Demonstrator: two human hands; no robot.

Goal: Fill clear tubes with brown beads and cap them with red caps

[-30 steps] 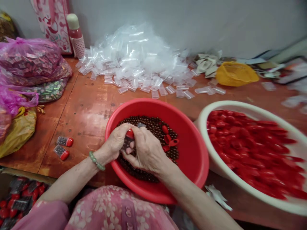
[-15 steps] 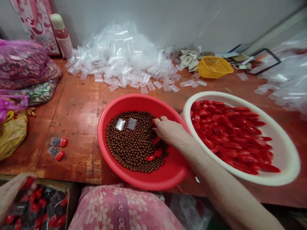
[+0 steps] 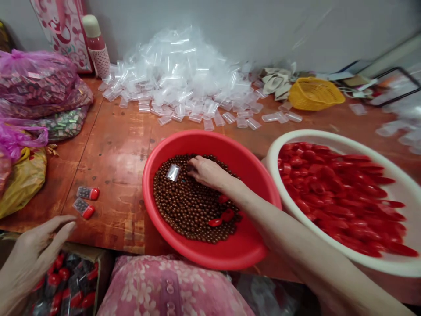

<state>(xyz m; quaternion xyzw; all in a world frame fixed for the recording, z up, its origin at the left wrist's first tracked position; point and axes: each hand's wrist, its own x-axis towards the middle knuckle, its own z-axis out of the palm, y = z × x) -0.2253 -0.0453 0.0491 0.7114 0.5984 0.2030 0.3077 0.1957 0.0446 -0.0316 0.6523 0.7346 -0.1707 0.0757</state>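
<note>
1. Head view, change: right hand [image 3: 210, 173] has moved from the red caps [image 3: 215, 222] at the right side of the brown balls [image 3: 187, 206] to their upper part, where a second clear case lay 0.5 s ago. That case is no longer visible; one clear case [image 3: 173, 172] remains on the balls, left of the fingers.
2. Head view, change: left hand [image 3: 39, 252] has come up from inside the box [image 3: 105, 267]. A red piece showed at its fingers earlier; none shows now.
3. Head view, left hand: open, fingers extended, thumb apart. Above the box, near the front edge of the table [image 3: 121, 153]. Capped cases [image 3: 64, 274] fill the box below.
4. Head view, right hand: fingers bent down at the balls inside the red basin [image 3: 230, 147]. Cannot tell whether anything is pinched; fingertips partly hidden.
5. Head view, balls: spread over the basin floor, red caps lying on them, below the right wrist.
6. Head view, surroundings: white basin [image 3: 275, 173] of red caps just beside the red one, on its right. Two filled cases [image 3: 86, 193] still on the table at left. Behind: heap of clear sleeves [image 3: 187, 79], yellow basket [image 3: 315, 94], bottle [image 3: 96, 48]. Pink bags [image 3: 39, 83] at far left.
</note>
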